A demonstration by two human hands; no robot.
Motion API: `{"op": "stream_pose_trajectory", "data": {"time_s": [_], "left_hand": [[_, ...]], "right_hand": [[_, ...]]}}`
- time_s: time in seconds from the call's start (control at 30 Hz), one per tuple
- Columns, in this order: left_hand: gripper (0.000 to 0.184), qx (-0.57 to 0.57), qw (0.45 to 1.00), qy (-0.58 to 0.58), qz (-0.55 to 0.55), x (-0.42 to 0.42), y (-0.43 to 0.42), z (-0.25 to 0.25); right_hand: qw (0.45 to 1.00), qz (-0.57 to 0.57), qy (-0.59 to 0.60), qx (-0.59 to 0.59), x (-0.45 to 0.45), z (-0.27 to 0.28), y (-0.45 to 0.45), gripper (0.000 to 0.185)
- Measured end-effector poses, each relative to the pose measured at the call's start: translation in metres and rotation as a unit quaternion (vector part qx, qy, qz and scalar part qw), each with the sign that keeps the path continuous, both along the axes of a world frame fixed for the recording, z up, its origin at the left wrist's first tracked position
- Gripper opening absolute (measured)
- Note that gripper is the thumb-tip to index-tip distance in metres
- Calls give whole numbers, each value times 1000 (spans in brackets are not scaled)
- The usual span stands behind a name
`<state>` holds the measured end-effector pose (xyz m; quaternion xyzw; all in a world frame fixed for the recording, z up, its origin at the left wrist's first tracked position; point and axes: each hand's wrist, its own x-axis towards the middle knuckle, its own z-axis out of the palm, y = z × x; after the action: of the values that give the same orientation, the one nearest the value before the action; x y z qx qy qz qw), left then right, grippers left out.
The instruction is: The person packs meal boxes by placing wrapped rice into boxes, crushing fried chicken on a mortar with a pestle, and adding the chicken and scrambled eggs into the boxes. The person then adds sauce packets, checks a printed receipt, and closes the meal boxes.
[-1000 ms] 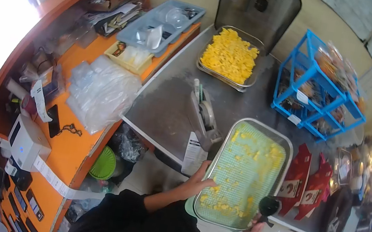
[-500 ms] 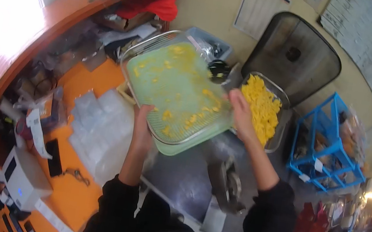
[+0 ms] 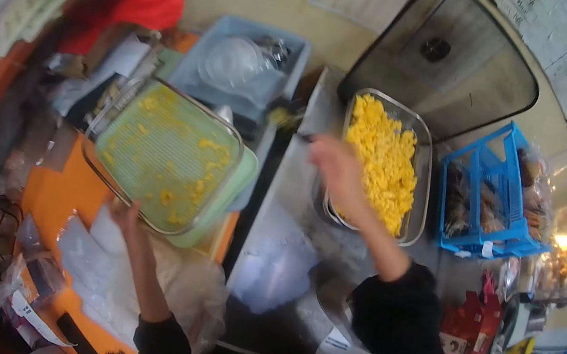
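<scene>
A wire-rimmed tray with a green base [image 3: 164,153], dotted with yellow bits, is tilted over the orange counter. My left hand [image 3: 126,218] grips its near edge, with fingers partly hidden. Away from that tray, my right hand [image 3: 337,171] is closed round the handle of a dark scoop [image 3: 285,116], which is blurred by motion. Just right of this hand, a metal tray full of yellow pieces [image 3: 384,164] rests on the dark worktop.
A blue-grey bin [image 3: 289,77] with clear lids stands behind the green tray. Plastic bags [image 3: 169,278] lie on the orange counter [image 3: 58,177]. A dark mesh cover [image 3: 460,64] leans on the wall, and a blue rack [image 3: 499,190] stands at right.
The green tray has moved left with my left hand. My right hand has come off its side and holds the scoop by the full tray. The view has shifted.
</scene>
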<state>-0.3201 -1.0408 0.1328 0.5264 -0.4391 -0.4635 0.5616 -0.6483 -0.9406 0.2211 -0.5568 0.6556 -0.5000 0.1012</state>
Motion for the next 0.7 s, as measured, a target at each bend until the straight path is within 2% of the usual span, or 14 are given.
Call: {"op": "stream_pose_trajectory", "data": {"time_s": [0.03, 0.07, 0.13, 0.17, 0.2, 0.23, 0.27, 0.33, 0.4, 0.5, 0.63, 0.7], "left_hand": [[50, -69, 989, -122, 36, -3, 15, 22], [48, -113, 980, -157, 55, -10, 31, 38], [43, -210, 946, -226, 96, -35, 69, 62], [44, -220, 961, -162, -40, -53, 92, 58], [44, -225, 954, -94, -176, -74, 116, 54], [53, -115, 935, -71, -327, -101, 129, 64], [63, -50, 907, -24, -417, -127, 139, 65], [67, 69, 891, 79, -442, -176, 164, 31], [68, 82, 885, 93, -450, -212, 173, -5], [68, 66, 889, 90, -443, -240, 170, -38], [64, 52, 885, 76, -457, -241, 164, -45], [63, 45, 882, 77, -462, -240, 165, -43]], "right_hand": [[993, -94, 35, 56, -17, 15, 27, 21], [975, -139, 151, 88, -30, 32, 51, 20], [938, -122, 301, 125, -61, 24, 93, 20], [906, -117, 363, 185, -67, 21, 108, 21], [867, -112, 421, 242, -72, 19, 122, 23], [822, -107, 476, 295, -74, 15, 132, 25], [815, -122, 472, 311, -77, 7, 139, 30], [838, -98, 441, 307, -80, -14, 147, 26], [858, -75, 412, 298, -78, -35, 150, 21], [866, -53, 377, 324, -61, -34, 152, 17], [899, -19, 333, 283, -46, -32, 160, 11], [883, -18, 330, 334, -43, -27, 154, 11]]}}
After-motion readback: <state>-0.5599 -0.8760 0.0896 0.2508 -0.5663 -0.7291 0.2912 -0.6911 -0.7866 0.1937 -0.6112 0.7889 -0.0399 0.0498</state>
